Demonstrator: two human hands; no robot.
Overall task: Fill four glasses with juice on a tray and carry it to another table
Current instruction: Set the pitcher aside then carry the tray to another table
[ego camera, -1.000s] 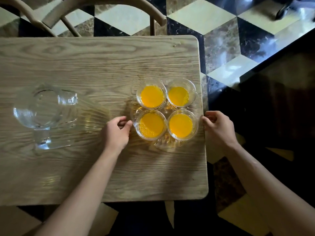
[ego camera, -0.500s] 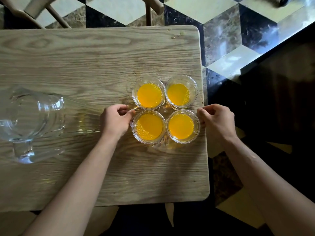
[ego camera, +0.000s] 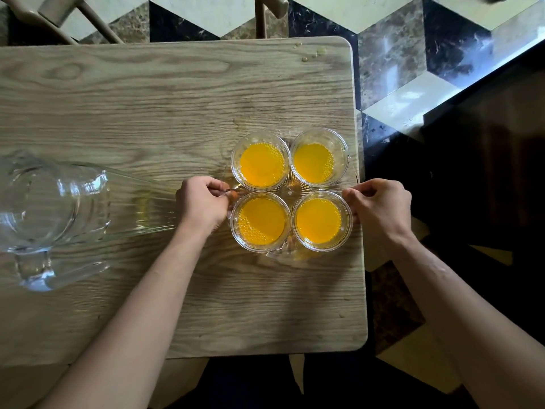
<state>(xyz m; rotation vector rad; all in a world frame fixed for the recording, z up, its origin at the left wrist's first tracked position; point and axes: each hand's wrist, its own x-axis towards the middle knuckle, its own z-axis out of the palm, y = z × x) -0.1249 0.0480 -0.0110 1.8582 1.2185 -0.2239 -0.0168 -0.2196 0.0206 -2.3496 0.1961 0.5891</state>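
Both hands, left hand point(ego camera: 203, 205) and right hand point(ego camera: 380, 205), grip the tray point(ego camera: 290, 190) rim beside four filled glasses point(ego camera: 261, 221), ready for a level lift off the counter point(ego camera: 147, 98).

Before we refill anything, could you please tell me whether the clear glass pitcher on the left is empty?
Empty, it seems: the clear glass pitcher shows only wood grain through it, no orange juice.

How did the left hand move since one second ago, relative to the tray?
Yes. The left hand closed in rightward onto the tray rim and now pinches it beside the near-left glass.
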